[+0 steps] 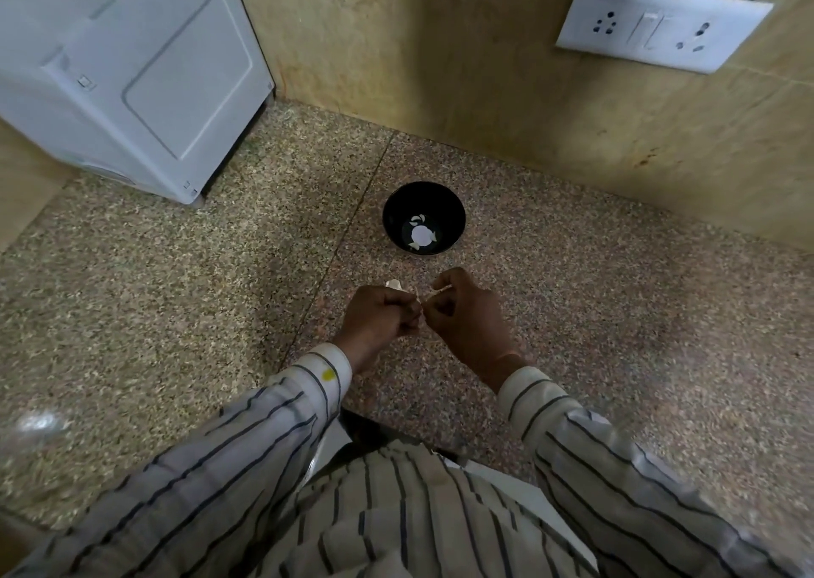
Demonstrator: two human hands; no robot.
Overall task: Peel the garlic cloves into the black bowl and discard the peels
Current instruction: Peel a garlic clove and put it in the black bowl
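Near the desk's front edge, at mid-width: both hands work together above the speckled desk (pixel 616 313).
Left hand (pixel 379 315): fingers curled, pinching a garlic clove (pixel 393 285) whose pale tip shows just past the knuckles.
Right hand (pixel 467 313): fingers curled, pinching a thin strip of peel (pixel 438 292) that runs across to the left hand.
Peel axis: roughly left to right, stretched between the two hands.
Black bowl (pixel 423 217): straight ahead of the hands, toward the back wall, near but apart from them; a few white peeled cloves (pixel 420 234) lie in its bottom.
Nearer hand: the right hand looks slightly closer to the bowl, though the clove sits in the left.
Coming move, as I judge: once bare, the clove travels forward into the bowl.
Far left corner: a white appliance (pixel 132 71).
Back wall, right: a switch plate (pixel 660 22).
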